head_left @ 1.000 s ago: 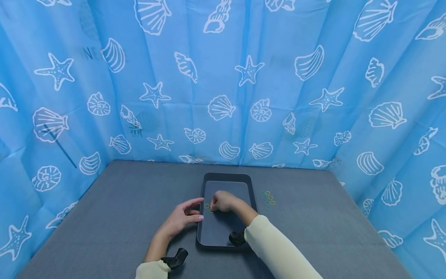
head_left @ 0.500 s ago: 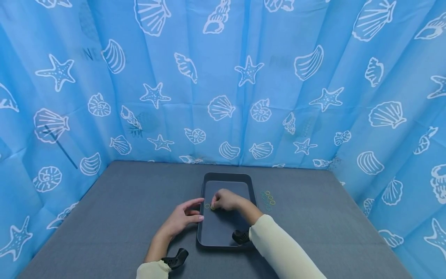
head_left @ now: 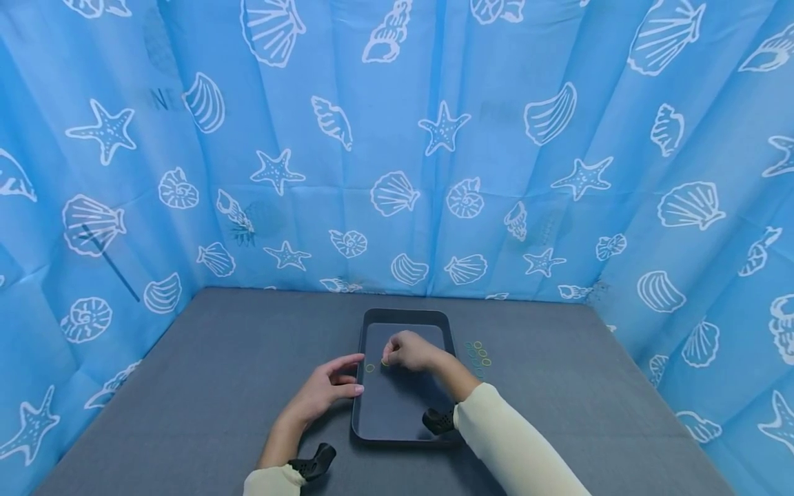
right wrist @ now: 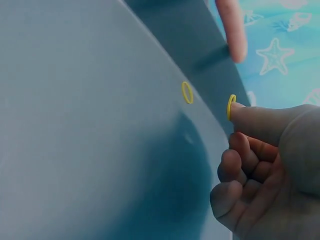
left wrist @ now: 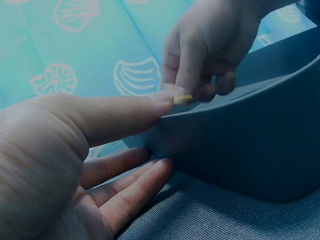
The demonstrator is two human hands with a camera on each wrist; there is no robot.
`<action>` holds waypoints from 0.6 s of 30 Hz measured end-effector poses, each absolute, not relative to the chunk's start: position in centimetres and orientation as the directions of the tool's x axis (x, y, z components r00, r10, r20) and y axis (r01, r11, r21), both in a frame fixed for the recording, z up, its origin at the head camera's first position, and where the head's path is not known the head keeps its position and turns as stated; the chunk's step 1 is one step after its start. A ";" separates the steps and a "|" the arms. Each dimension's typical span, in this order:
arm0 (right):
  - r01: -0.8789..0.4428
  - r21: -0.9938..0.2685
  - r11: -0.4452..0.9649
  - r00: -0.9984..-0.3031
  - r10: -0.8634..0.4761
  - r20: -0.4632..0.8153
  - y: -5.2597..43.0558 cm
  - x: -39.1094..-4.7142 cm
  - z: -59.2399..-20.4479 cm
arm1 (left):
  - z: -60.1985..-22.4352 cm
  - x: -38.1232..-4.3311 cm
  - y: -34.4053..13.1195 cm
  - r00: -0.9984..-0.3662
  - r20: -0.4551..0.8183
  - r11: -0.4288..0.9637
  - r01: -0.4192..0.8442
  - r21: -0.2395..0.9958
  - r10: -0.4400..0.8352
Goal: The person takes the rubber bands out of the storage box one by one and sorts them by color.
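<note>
My right hand [head_left: 414, 350] is over the dark grey tray [head_left: 397, 417], pinching a small yellow ring [right wrist: 229, 111] between thumb and finger. In the right wrist view, this ring stands nearly upright at the thumb tip. Another yellow ring [right wrist: 190, 100] lies flat on the tray floor near its left wall. At the tray's left side, my left hand [head_left: 319, 391] touches the rim. The left wrist view has its thumb [left wrist: 125, 115] along the rim and the other fingers extended below, against the outer wall.
Right of the tray, yellow rings [head_left: 486, 362] and green rings [head_left: 473, 353] lie in two slanting rows on the grey tabletop [head_left: 558, 386]. A blue curtain [head_left: 397, 138] with white shells encloses the back and sides. Each wrist carries a black camera mount [head_left: 315, 461].
My right hand has moved slightly right and away from me, carrying the pinched yellow ring farther from the one on the tray floor. The left hand stays at the rim.
</note>
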State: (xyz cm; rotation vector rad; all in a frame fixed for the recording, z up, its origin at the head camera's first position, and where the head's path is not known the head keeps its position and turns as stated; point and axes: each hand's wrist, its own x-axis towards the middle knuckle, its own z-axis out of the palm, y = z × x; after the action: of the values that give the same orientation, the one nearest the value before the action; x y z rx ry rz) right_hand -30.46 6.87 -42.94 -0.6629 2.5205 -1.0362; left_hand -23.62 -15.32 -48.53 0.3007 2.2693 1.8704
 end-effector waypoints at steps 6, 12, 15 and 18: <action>-0.270 -0.770 0.578 -0.852 -0.517 -0.089 8.1 -30.5 -41.8 | -48.6 -23.7 -15.3 -0.965 -0.019 0.194 0.033 0.980 0.261; -0.289 -0.781 0.554 -0.857 -0.513 -0.047 9.7 -30.7 -41.1 | -48.6 -23.7 -15.2 -0.964 -0.022 0.185 0.028 0.982 0.266; -0.294 -0.777 0.557 -0.863 -0.504 -0.036 10.3 -30.7 -40.9 | -48.6 -23.6 -15.2 -0.963 -0.021 0.181 0.029 0.983 0.268; -0.269 -0.779 0.567 -0.880 -0.474 -0.041 10.9 -30.6 -40.7 | -48.5 -23.6 -15.2 -0.964 -0.021 0.183 0.030 0.983 0.267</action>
State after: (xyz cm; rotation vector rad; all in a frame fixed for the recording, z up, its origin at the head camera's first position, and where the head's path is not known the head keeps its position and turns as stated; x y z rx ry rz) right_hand -30.61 10.86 -40.75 -0.6185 2.5558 -1.2086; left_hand -23.59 -15.16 -48.53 0.2881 2.2642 1.8746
